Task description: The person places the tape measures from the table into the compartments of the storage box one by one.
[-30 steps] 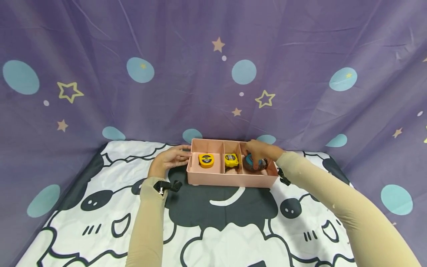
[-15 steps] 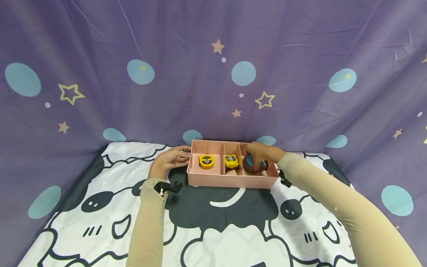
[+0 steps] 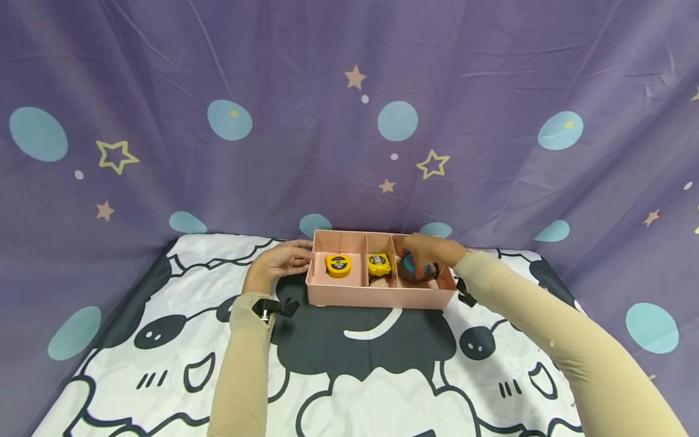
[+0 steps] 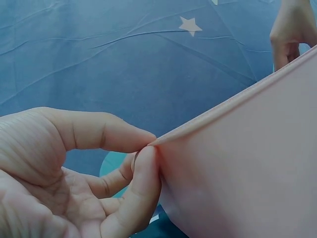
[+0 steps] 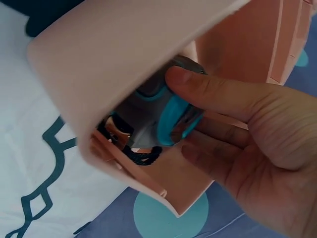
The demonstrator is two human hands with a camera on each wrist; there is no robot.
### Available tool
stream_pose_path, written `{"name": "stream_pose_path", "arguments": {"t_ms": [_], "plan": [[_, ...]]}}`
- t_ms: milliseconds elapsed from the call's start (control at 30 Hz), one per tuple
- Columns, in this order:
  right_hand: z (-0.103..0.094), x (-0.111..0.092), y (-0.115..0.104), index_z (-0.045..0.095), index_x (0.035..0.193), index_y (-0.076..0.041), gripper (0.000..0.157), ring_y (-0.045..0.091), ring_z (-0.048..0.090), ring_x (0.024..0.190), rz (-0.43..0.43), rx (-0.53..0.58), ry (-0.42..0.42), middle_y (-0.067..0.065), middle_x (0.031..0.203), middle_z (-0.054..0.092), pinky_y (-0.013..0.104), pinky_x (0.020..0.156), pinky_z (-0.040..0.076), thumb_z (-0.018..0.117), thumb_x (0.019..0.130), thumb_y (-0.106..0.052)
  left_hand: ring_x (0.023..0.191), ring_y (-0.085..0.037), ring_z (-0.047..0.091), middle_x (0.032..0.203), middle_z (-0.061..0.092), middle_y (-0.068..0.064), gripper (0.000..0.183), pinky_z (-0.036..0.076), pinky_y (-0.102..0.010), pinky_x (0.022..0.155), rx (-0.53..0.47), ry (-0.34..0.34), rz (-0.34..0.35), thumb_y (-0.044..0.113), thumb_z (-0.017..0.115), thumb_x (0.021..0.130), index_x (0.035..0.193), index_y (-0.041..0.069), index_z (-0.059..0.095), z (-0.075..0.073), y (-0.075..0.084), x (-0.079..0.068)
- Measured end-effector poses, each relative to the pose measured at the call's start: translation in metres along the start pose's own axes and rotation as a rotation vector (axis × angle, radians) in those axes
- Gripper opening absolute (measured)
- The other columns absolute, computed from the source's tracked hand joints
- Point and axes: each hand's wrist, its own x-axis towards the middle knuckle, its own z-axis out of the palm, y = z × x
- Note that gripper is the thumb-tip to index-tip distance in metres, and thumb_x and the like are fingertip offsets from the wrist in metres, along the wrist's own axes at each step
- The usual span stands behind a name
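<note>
A pink divided box stands near the back of the table with three compartments. My left hand pinches the box's left rim between thumb and fingers, close up in the left wrist view. In the right compartment, my right hand holds a grey and teal tape measure with a black cord strap. The thumb lies on its case, and other fingers reach behind it. One yellow tape measure lies in the left compartment. Another yellow tape measure sits in the middle compartment.
A white and dark cartoon-print cloth covers the table. Behind the box hangs a purple curtain with stars and blue spots. Thin dividers separate the compartments. Black camera mounts sit on the wrists.
Both hands, the box and the tape measures keep their places. The head view has shifted very slightly, so everything appears a few pixels lower.
</note>
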Motion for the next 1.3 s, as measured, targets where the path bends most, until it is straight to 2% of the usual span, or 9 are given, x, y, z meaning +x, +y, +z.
{"name": "stream_pose_path", "arguments": {"t_ms": [67, 167, 267, 367, 500, 733, 933, 1100, 1300], "plan": [[-0.002, -0.002, -0.001, 0.071, 0.115, -0.001, 0.047, 0.014, 0.056, 0.083, 0.000, -0.007, 0.016, 0.012, 0.110, 0.072, 0.024, 0.069, 0.052, 0.091, 0.072, -0.007, 0.082, -0.008, 0.068, 0.088, 0.070, 0.005, 0.065, 0.060, -0.019, 0.068, 0.005, 0.006, -0.006, -0.002, 0.056, 0.099, 0.156, -0.003, 0.026, 0.000, 0.000, 0.000], [-0.006, -0.005, -0.002, 0.072, 0.107, 0.002, 0.037, 0.015, 0.050, 0.073, -0.029, -0.038, 0.064, 0.013, 0.095, 0.071, 0.025, 0.063, 0.044, 0.088, 0.074, -0.007, 0.082, -0.007, 0.068, 0.088, 0.070, 0.005, 0.064, 0.060, -0.018, 0.069, 0.014, 0.018, -0.014, -0.002, 0.057, 0.099, 0.156, -0.002, 0.028, 0.000, 0.001, -0.001], [-0.012, -0.008, -0.002, 0.072, 0.103, 0.005, 0.032, 0.021, 0.057, 0.075, -0.090, -0.043, 0.142, 0.017, 0.092, 0.071, 0.030, 0.067, 0.049, 0.086, 0.076, -0.006, 0.084, -0.008, 0.068, 0.088, 0.069, 0.006, 0.064, 0.060, -0.019, 0.070, 0.025, 0.031, -0.017, -0.001, 0.057, 0.098, 0.156, -0.002, 0.029, 0.000, 0.003, -0.002], [-0.020, -0.013, 0.000, 0.072, 0.108, 0.004, 0.033, 0.032, 0.069, 0.092, -0.111, 0.008, 0.238, 0.020, 0.103, 0.074, 0.040, 0.081, 0.059, 0.083, 0.078, -0.005, 0.086, -0.009, 0.068, 0.088, 0.069, 0.006, 0.064, 0.060, -0.019, 0.070, 0.034, 0.045, -0.019, -0.001, 0.058, 0.097, 0.155, -0.002, 0.030, 0.001, 0.004, -0.004], [-0.031, -0.023, 0.004, 0.071, 0.114, 0.004, 0.036, 0.036, 0.071, 0.103, -0.035, 0.111, 0.324, 0.023, 0.108, 0.074, 0.046, 0.087, 0.060, 0.077, 0.079, -0.006, 0.086, -0.009, 0.067, 0.087, 0.068, 0.007, 0.063, 0.060, -0.019, 0.071, 0.056, 0.060, -0.025, -0.001, 0.059, 0.098, 0.155, -0.001, 0.032, 0.001, 0.006, -0.004], [-0.043, -0.049, 0.014, 0.071, 0.114, 0.004, 0.036, 0.034, 0.072, 0.097, 0.127, 0.280, 0.433, 0.022, 0.104, 0.075, 0.044, 0.086, 0.058, 0.081, 0.083, -0.010, 0.095, -0.012, 0.066, 0.095, 0.068, 0.005, 0.062, 0.060, -0.019, 0.074, 0.089, 0.084, -0.030, 0.000, 0.059, 0.098, 0.155, 0.000, 0.034, 0.001, 0.006, -0.004], [-0.035, -0.065, 0.027, 0.066, 0.120, 0.009, 0.039, 0.025, 0.072, 0.085, 0.241, 0.525, 0.409, 0.022, 0.103, 0.075, 0.039, 0.073, 0.062, 0.077, 0.088, -0.011, 0.094, -0.012, 0.065, 0.112, 0.065, -0.003, 0.062, 0.060, -0.020, 0.073, 0.079, 0.107, -0.038, 0.000, 0.058, 0.099, 0.156, 0.002, 0.034, 0.001, 0.008, -0.005], [-0.023, -0.076, 0.033, 0.062, 0.124, 0.011, 0.043, 0.023, 0.071, 0.084, 0.310, 0.682, 0.388, 0.017, 0.098, 0.074, 0.045, 0.078, 0.063, 0.075, 0.090, -0.011, 0.088, -0.010, 0.065, 0.112, 0.064, -0.004, 0.063, 0.060, -0.020, 0.072, 0.074, 0.109, -0.037, -0.001, 0.058, 0.098, 0.156, 0.002, 0.033, 0.002, 0.009, -0.005], [-0.011, -0.081, 0.040, 0.059, 0.130, 0.010, 0.046, 0.023, 0.071, 0.087, 0.342, 0.784, 0.370, 0.021, 0.110, 0.072, 0.044, 0.082, 0.063, 0.073, 0.093, -0.014, 0.084, -0.009, 0.065, 0.108, 0.064, -0.002, 0.064, 0.060, -0.020, 0.070, 0.072, 0.113, -0.038, -0.001, 0.058, 0.098, 0.156, 0.001, 0.032, 0.001, 0.009, -0.005]]}}
